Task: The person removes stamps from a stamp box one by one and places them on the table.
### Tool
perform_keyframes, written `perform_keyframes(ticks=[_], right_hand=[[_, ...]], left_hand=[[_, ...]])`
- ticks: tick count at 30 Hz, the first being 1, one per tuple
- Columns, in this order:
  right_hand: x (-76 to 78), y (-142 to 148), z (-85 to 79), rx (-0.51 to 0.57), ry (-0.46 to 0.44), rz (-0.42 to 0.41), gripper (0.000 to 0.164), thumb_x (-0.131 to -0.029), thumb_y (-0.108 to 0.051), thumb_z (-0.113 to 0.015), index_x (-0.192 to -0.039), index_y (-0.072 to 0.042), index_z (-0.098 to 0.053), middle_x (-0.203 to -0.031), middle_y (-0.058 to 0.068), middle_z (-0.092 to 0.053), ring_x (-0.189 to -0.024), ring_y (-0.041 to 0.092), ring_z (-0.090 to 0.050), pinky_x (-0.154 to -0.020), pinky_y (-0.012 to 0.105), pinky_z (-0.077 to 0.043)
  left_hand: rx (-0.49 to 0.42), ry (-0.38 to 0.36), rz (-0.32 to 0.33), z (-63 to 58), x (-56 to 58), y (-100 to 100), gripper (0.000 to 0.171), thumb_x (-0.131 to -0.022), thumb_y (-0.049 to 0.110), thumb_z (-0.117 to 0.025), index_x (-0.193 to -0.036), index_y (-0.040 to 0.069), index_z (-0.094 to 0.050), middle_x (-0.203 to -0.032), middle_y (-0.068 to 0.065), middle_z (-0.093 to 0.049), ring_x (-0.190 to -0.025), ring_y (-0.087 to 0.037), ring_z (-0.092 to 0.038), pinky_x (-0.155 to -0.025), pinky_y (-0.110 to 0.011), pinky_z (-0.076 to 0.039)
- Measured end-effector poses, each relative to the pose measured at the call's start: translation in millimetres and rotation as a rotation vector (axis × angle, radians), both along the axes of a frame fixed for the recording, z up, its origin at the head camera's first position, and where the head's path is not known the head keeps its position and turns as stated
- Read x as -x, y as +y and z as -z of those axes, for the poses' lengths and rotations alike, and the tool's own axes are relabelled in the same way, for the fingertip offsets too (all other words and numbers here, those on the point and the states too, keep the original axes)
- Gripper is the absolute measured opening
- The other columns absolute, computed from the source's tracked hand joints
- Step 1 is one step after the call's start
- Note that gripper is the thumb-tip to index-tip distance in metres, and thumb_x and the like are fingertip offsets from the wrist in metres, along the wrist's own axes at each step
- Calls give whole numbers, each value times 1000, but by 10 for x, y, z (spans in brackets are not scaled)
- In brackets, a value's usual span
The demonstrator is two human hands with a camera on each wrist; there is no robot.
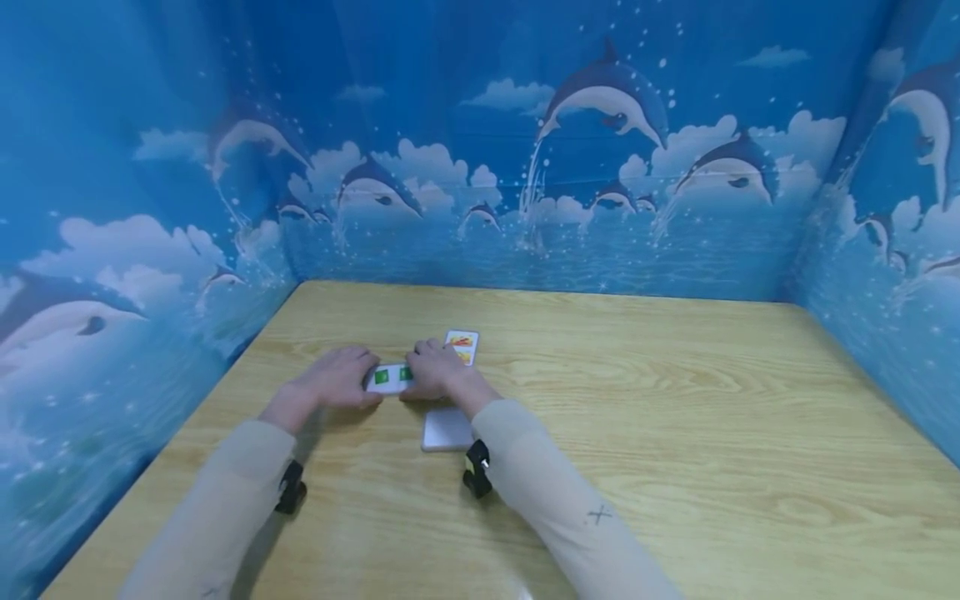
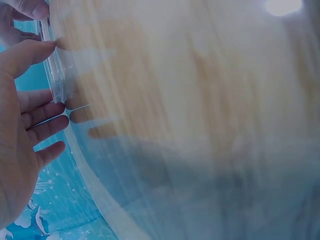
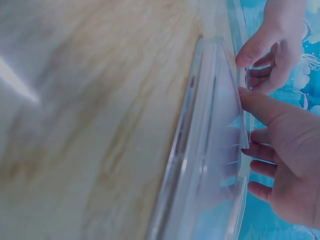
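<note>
A white card [image 1: 390, 388] with green squares on its face lies crosswise between the two hands. My left hand [image 1: 341, 377] pinches its left end, thumb on the near edge and fingers on the far edge. At the other end my right hand [image 1: 437, 369] grips it the same way and covers part of it. In the left wrist view the card's clear edge [image 2: 56, 82] shows between thumb and fingers of the left hand [image 2: 22, 115]. The right wrist view has the right hand [image 3: 287, 145] holding the same thin edge, with the left hand [image 3: 282, 45] beyond.
Just behind the right hand lies a card [image 1: 462, 337] with orange and yellow food-like pictures, partly covered. A pale, blank flat piece [image 1: 444, 431] rests under the right forearm, clear-edged in the right wrist view. Dolphin-print curtains [image 1: 450, 167] border the wooden table [image 1: 637, 400].
</note>
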State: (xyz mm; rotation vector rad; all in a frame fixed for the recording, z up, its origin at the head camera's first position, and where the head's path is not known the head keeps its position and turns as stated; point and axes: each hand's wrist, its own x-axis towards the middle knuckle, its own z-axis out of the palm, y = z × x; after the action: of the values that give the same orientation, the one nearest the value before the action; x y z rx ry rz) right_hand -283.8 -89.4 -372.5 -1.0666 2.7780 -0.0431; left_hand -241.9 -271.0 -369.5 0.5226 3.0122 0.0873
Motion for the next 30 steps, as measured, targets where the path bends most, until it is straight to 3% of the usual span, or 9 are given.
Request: perform_keyframes(ticks=[22, 30], right_hand=[[60, 25, 3, 37, -21, -47, 64, -81, -53, -62, -131, -14, -50, -128, 4, -48, -115, 18, -42, -99, 37, -32], [41, 29, -32, 39, -41, -44, 64, -82, -54, -61, -132, -14, -50, -132, 6, -47, -120, 20, -41, -104, 40, -28]], left_hand=[[-17, 5, 16, 7, 9, 3, 58, -78, 36, -67, -118, -4, -54, -107, -15, -55, -93, -27, -52, -82, -45, -43], [-8, 1, 8, 21, 29, -13, 61, -76, 38, -67, -119, -4, -54, -107, -15, -55, -92, -26, -52, -81, -43, -43]])
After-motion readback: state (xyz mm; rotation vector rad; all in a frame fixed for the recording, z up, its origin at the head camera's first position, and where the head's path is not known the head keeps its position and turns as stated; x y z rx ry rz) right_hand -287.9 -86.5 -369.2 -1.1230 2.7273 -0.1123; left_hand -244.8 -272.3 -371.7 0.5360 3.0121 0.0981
